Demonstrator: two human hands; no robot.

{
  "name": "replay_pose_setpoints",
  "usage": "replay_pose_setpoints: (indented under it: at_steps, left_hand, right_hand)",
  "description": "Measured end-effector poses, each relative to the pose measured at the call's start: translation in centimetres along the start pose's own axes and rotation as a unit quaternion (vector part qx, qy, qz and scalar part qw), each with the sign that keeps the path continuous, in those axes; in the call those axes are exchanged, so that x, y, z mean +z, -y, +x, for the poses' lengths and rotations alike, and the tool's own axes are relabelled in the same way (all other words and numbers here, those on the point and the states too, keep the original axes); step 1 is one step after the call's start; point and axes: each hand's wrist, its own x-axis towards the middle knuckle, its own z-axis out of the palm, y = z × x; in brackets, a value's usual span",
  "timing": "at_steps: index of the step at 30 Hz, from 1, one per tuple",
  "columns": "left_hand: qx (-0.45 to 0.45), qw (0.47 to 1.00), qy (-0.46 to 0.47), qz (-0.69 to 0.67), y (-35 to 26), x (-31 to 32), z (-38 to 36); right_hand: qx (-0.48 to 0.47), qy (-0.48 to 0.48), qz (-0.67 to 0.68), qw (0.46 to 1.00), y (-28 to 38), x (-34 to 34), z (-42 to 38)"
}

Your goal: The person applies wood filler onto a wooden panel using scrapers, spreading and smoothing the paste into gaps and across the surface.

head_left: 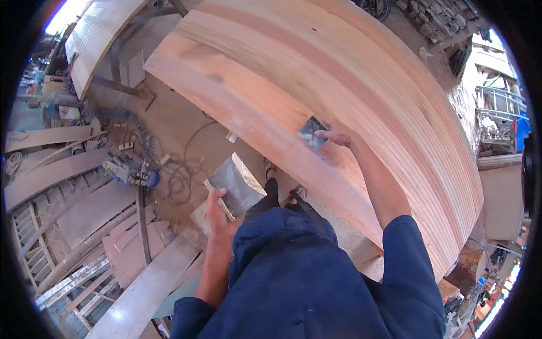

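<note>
My right hand [340,135] is closed on a small, dark, shiny rectangular plate [312,131], which looks like a flat scraper. The plate lies against the face of a large wooden panel [271,85] with pale and reddish grain. Down on the left, my left hand [217,212] grips the edge of a grey sheet-like piece [240,186] with a pale, rough border. Its thumb lies over that border, and the other fingers are mostly hidden. This grey piece is held apart from the panel, in front of my legs.
A blue power tool [132,172] and a coiled cable [179,183] lie on the dusty floor at left. Boards [59,172] and a long plank [149,282] lie around there. Another slatted panel [101,37] stands at the upper left, and stacked wood blocks [437,20] at the upper right.
</note>
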Motion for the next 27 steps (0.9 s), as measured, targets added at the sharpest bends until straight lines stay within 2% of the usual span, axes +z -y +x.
replay_pose_setpoints:
  at_steps: [3, 6, 8, 10, 12, 15, 16, 18, 19, 21, 23, 25, 26, 27]
  left_hand:
    - [-0.042, 0.998, 0.038, -0.011, -0.7, 0.4, 0.1]
    - [-0.04, 0.999, 0.021, 0.019, -0.5, -0.2, 1.1]
    - [-0.054, 0.998, 0.031, -0.003, -0.1, 0.3, 1.6]
    - [-0.049, 0.997, 0.053, -0.021, 0.5, 1.5, 1.8]
    - [-0.023, 0.996, 0.081, -0.034, 1.0, 2.8, 1.4]
    - [-0.012, 0.996, 0.094, -0.009, 1.5, 2.3, 1.6]
    - [-0.008, 0.998, 0.063, -0.013, 1.2, 2.7, 0.8]
    - [-0.009, 1.0, 0.001, -0.015, 0.3, 2.7, -2.4]
    - [0.01, 1.0, 0.018, -0.021, 0.0, 1.4, -2.6]
    - [0.057, 0.996, 0.053, -0.043, -0.8, -1.7, -2.3]
    - [0.102, 0.992, 0.065, -0.04, -0.8, -2.8, -3.0]
    - [0.117, 0.99, 0.066, -0.038, -1.1, -4.3, -3.8]
    - [0.106, 0.992, 0.062, -0.038, -0.6, -4.7, -4.3]
    - [0.094, 0.993, 0.06, -0.04, 0.1, -5.2, -4.7]
  right_hand:
    - [-0.052, -0.067, 0.153, 0.985, 4.2, 0.1, -1.5]
    - [-0.094, -0.135, 0.174, 0.971, 12.2, 1.1, -6.3]
    - [-0.249, -0.137, 0.095, 0.954, 13.1, 3.5, -8.5]
    - [-0.292, -0.192, -0.02, 0.937, 16.4, 8.0, -11.7]
    - [-0.419, -0.2, -0.053, 0.884, 16.5, 11.5, -12.1]
    - [-0.315, -0.219, -0.074, 0.921, 13.4, 14.9, -14.0]
    - [-0.301, -0.211, -0.076, 0.927, 12.6, 14.1, -14.8]
    - [-0.199, -0.143, -0.143, 0.959, 9.0, 12.6, -16.3]
    - [-0.143, -0.108, -0.175, 0.968, 7.2, 12.0, -17.3]
    - [-0.094, -0.186, -0.129, 0.969, 4.8, 11.3, -19.6]
    - [0.005, -0.237, -0.145, 0.961, 3.3, 10.5, -21.7]
    - [-0.001, -0.291, 0.105, 0.951, 2.6, 11.4, -22.2]
    - [0.0, -0.308, 0.229, 0.923, 2.5, 12.2, -22.2]
    - [0.009, -0.292, 0.274, 0.917, 3.2, 13.0, -22.4]
